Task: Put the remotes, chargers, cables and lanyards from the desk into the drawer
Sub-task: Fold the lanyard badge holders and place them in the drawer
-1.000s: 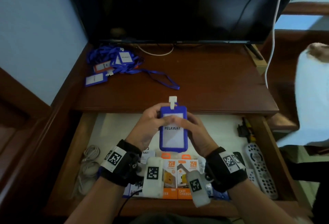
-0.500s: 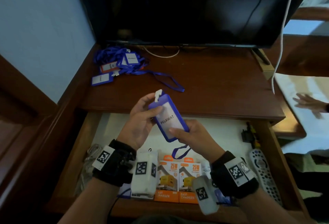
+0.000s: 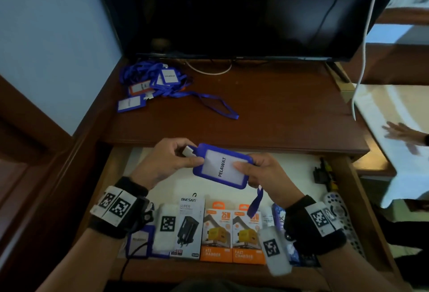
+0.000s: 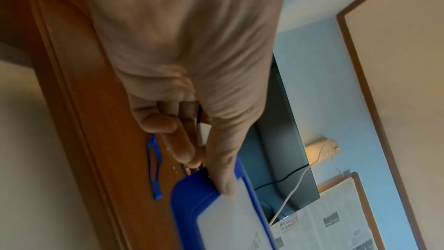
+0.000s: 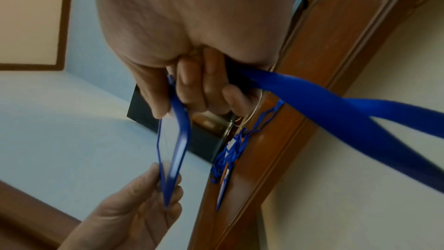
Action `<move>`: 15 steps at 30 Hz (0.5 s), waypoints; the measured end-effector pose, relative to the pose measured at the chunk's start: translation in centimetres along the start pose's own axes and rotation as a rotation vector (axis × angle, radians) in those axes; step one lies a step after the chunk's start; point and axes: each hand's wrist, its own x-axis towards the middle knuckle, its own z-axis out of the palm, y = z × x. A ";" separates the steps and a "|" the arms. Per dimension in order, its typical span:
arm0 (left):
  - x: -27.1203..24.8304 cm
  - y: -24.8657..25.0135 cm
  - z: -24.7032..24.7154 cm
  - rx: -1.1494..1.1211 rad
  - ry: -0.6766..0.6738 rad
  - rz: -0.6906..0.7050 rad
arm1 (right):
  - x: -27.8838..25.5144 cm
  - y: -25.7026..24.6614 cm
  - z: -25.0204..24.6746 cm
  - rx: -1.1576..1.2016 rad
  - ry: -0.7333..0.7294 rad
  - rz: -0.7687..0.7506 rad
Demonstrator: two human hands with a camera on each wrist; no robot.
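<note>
From the head view, the blue plastic badge holder with a white card printed PELAWAT [image 3: 222,166] is held flat above the open wooden drawer [image 3: 348,189], between the left hand [image 3: 167,160] and the right hand [image 3: 264,175]; the wrist views add what that angle hides. The left wrist view shows the left grip closed to a pinch, thumb on the holder's blue corner and fingers [image 4: 185,147] curled beneath beside the small white clip [image 4: 203,134]. The right wrist view shows the holder edge-on, the right thumb and curled fingers [image 5: 192,86] clamping its near end, and the blue fabric lanyard strap [image 5: 336,109] running out from under those fingers (in the head view only a short loop of it hangs below the hand). Only the head view shows the drawer's contents: two orange fast-charger boxes [image 3: 232,233] side by side at the front, a white box showing a black charger [image 3: 189,224] just left of them, a grey remote control [image 3: 343,222] by the right wall and a small black plug [image 3: 321,173] behind it. On the dark wooden bench [image 3: 278,110] a tangle of blue lanyards with badge holders [image 3: 153,82] lies at the back left, near the black television screen [image 3: 232,8].
</note>
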 end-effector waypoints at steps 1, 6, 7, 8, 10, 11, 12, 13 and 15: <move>0.0 -0.2 0.1 0.024 -0.010 -0.005 | 0.0 0.1 0.0 0.042 0.018 0.015; 0.4 0.0 0.1 0.171 -0.086 -0.034 | -0.2 0.5 0.2 0.093 0.056 0.047; 0.4 0.2 0.1 0.228 -0.103 -0.017 | -0.2 0.5 0.2 0.096 0.068 0.056; 0.4 0.4 0.2 0.290 -0.120 0.002 | -0.1 0.6 0.2 0.110 0.083 0.064; 0.3 0.9 0.5 0.334 -0.162 0.007 | 0.0 0.6 0.2 0.173 0.108 0.070; 0.3 1.0 0.5 0.316 -0.186 -0.007 | 0.0 0.5 0.2 0.203 0.114 0.071; 0.2 1.0 0.6 0.294 -0.207 -0.023 | 0.0 0.4 0.2 0.223 0.118 0.073; 0.1 1.0 0.6 0.278 -0.225 -0.037 | 0.1 0.4 0.3 0.236 0.122 0.074; 0.0 0.8 0.6 0.245 -0.270 -0.062 | 0.3 0.7 0.4 0.253 0.130 0.086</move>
